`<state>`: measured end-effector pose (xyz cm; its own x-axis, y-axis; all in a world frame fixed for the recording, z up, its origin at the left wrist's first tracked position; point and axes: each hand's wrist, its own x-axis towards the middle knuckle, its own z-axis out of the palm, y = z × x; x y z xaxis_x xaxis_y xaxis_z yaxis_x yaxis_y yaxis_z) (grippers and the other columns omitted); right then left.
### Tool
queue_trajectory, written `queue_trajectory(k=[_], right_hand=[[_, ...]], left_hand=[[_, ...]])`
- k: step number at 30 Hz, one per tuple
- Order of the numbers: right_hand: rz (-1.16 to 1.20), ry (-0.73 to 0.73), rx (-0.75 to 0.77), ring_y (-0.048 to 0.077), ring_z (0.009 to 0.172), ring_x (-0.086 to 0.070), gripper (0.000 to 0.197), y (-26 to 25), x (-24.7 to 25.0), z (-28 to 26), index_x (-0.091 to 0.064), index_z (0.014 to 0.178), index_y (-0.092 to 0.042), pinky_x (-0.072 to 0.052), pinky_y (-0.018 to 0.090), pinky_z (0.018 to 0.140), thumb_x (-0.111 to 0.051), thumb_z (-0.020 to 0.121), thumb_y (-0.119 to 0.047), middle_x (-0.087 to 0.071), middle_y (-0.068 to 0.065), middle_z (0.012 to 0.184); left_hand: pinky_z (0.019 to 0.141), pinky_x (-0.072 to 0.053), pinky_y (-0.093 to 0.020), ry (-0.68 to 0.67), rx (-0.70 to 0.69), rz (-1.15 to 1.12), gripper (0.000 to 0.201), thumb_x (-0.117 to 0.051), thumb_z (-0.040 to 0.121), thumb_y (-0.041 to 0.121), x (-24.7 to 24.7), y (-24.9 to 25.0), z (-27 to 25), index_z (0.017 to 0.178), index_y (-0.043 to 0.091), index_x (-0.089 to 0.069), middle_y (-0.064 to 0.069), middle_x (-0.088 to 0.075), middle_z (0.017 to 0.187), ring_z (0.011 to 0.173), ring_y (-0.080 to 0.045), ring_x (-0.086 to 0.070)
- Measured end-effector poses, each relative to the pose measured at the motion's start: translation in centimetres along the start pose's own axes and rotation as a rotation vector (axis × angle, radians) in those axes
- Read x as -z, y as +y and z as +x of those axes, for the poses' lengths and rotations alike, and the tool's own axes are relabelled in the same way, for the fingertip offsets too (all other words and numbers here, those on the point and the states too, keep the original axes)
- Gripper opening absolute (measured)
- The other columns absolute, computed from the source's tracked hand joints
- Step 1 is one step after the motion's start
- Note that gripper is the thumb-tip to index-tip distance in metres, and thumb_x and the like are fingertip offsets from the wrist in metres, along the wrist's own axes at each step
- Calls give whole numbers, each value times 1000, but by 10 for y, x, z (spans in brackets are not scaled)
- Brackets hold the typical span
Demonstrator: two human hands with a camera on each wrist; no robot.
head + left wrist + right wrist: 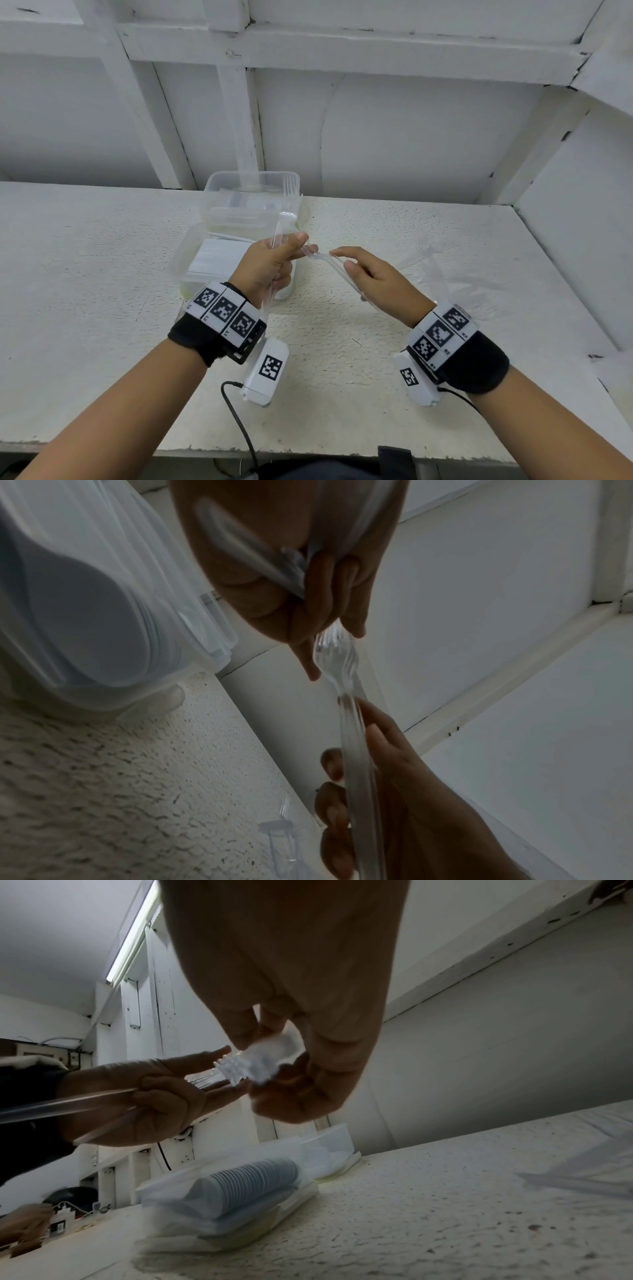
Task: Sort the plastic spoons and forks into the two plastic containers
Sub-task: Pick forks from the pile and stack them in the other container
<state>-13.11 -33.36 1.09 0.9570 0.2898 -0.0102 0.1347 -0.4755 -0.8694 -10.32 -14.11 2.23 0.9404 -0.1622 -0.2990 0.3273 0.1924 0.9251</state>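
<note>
My left hand grips a bundle of clear plastic forks, held upright with the tines in front of the far clear container. My right hand pinches a few more clear forks by the handles. Their heads point at the left hand's fingers. In the right wrist view the fork heads meet the left hand. The near container holds a packed row of white spoons.
Both containers stand end to end at the back left of a rough white table. A crumpled clear plastic bag lies on the table right of my right hand. White wall panels close the back and the right side.
</note>
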Motion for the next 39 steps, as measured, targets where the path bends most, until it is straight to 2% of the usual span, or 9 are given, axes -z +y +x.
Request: queue_trajectory(k=[3,5,11,15,22,27,32,36,39], right_hand=[[46,-44,-42,10,63,-56,27,-3,-3,-1,-48,100,-48,-47,24,52,-42,98,-22,-51,-2,94],[56,-57,-69,12,63,-60,21,-6,-6,1,-47,99,-40,-48,26,55,-40,98,-20,-54,0,96],[19,-76,-54,9,52,-44,10,-11,-15,3,-39,108,-32,-39,21,49,-34,100,-29,-50,2,75],[-56,26,-79,11,54,-37,16,-9,-12,5,-45,104,-27,-33,25,56,-42,96,-40,-43,-2,64],[273,284,-217,5,45,-28,26,-19,0,28,-46,72,-21,-24,19,39,-55,92,-36,-37,-4,60],[431,225,-257,5,41,-24,24,-27,-7,35,-47,72,-17,-20,17,34,-58,91,-28,-35,0,65],[571,244,-299,2,33,-26,20,-26,-5,35,-46,78,-12,-18,15,32,-55,93,-21,-49,0,72],[616,368,-364,2,33,-28,21,-27,-1,40,-44,76,-13,-19,15,31,-56,92,-18,-48,1,66],[611,422,-360,3,34,-28,22,-28,-1,44,-44,77,-14,-21,15,31,-58,91,-22,-48,1,65]], left_hand=[[32,-21,-13,-4,1,10,17,-61,88,26,-4,-1,0,93,9,-61,-9,-71,96,31,-2,-23],[32,-19,-13,-27,-6,28,16,-61,88,26,-7,-3,-1,91,9,-61,-9,-71,94,31,-2,-23],[34,-20,-13,-55,-56,100,13,-63,87,25,-15,-9,0,87,12,-61,-8,-65,81,32,-5,-24],[35,-20,-14,-38,-96,217,13,-61,88,26,-13,-10,-1,87,13,-62,-8,-67,79,33,-4,-25],[37,-21,-15,-46,-69,299,39,-39,92,51,-16,-16,-2,99,16,-55,1,-56,64,36,-7,-27],[36,-25,-16,-132,-51,318,35,-43,93,44,-20,-24,-3,95,11,-52,-1,-51,61,34,-6,-31],[39,-37,-20,-121,-60,283,23,-46,96,32,-13,-28,-2,96,12,-57,-3,-53,61,38,-10,-44],[43,-45,-22,-180,-13,305,20,-47,96,28,-11,-28,0,103,14,-60,-3,-60,64,43,-12,-53],[40,-39,-19,-207,-27,312,19,-44,98,25,-14,-28,0,105,16,-59,0,-56,60,41,-9,-48]])
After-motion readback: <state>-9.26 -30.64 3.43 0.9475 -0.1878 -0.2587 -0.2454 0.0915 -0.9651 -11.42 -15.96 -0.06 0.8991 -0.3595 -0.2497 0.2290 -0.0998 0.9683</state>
